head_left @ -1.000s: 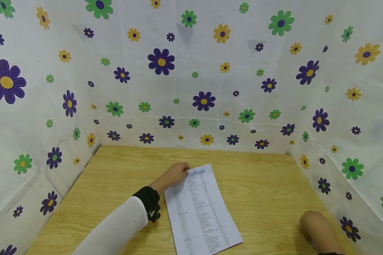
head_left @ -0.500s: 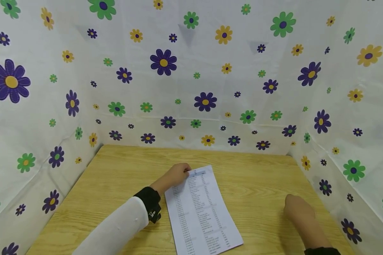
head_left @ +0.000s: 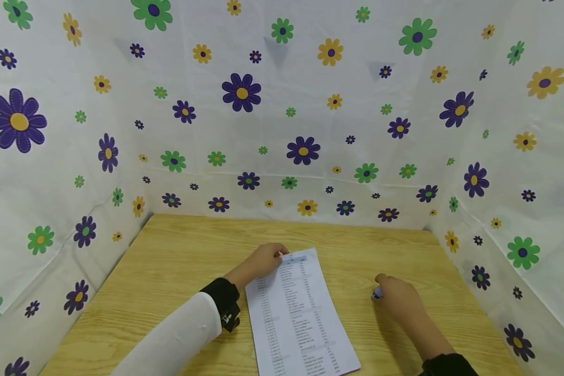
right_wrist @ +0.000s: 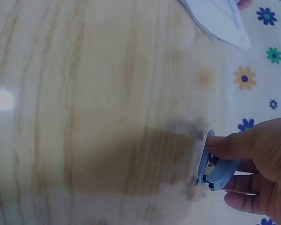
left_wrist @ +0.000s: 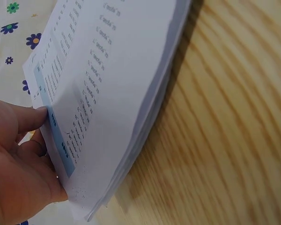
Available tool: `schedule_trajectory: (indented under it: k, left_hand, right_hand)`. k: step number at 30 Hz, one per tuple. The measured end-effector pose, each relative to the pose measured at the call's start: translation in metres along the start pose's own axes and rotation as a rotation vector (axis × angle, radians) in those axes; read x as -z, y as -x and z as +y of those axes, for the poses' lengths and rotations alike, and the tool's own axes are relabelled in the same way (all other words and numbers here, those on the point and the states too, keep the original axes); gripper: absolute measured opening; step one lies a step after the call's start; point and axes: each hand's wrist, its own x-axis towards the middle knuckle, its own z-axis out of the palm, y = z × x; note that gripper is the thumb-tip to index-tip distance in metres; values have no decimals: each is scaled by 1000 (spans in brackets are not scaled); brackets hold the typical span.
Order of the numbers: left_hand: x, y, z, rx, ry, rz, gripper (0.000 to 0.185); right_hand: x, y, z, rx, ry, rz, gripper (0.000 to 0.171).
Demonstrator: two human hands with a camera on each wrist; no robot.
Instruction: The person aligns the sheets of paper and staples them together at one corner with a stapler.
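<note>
A stack of printed paper sheets (head_left: 305, 318) lies at a slant on the table, with a blue header band along its far end. My left hand (head_left: 265, 259) pinches the stack at that end; in the left wrist view the thumb (left_wrist: 33, 118) presses the top sheet and the stack's edge bows up off the wood. To the right of the papers, my right hand (head_left: 401, 300) holds a small light blue stapler (right_wrist: 221, 172) between thumb and fingers. Only the tip of the stapler shows in the head view; the hand covers the rest.
The wooden table (head_left: 192, 235) has a light, glossy grain. White cloth walls (head_left: 310, 115) with printed flowers stand at the back and on both sides. Bare wood lies between the right hand and the papers.
My right hand has come in from the lower right, moving left and away from me toward the papers, and the stapler tip now shows. The left hand keeps its hold, shifting barely.
</note>
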Motion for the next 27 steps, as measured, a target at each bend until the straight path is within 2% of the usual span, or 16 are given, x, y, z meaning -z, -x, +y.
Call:
schedule_trajectory:
  k: [4,14,20,27]
  left_hand:
    - [0,3,3,1,20,-14,23]
    - [-3,4,6,20,33,-34,20]
    - [-5,5,9,10,37,-65,19]
    - [-8,3,9,11,34,-67,20]
  right_hand:
    - [-5,-1,-8,45,17,3,37]
    - [-10,-13,-24,92,24,49,36]
    - [-14,-25,-45,92,15,38,31]
    - [-19,-41,-71,94,-16,26,29]
